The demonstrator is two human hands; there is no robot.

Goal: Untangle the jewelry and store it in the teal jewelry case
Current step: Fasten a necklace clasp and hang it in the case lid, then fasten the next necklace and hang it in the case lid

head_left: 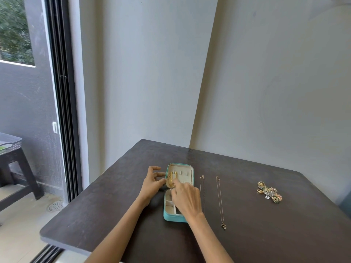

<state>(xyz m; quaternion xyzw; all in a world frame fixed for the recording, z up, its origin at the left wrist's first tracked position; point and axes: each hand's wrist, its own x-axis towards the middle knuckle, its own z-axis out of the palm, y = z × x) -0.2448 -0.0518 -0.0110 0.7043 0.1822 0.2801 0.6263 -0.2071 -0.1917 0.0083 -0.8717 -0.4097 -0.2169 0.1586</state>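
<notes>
Fingers: the right hand (187, 199) reached over the teal jewelry case (171, 218) with its fingertips drawn together at the gold chain (171, 179); whether they truly pinched it or only pressed it I could not tell. The left hand (152, 182) lay against the case's left edge, fingers spread and lightly curled, seemingly steadying it rather than gripping.
Case: open flat on the dark table (95, 205), lid half away from the person, divided tray half nearer and partly hidden under the right hand.
Gold chain: hung in the lid half, at its left side.
Step in hand: seating the gold chain in the lid looked like the current step.
Left to store: two thin necklaces (220, 202) lay straight, apart, just right of the case; a cluster of rings and earrings (268, 192) sat well apart, farther right.
Next move: probably a light pinch on the nearer necklace's clasp end, lifting without dragging it across its neighbour.
</notes>
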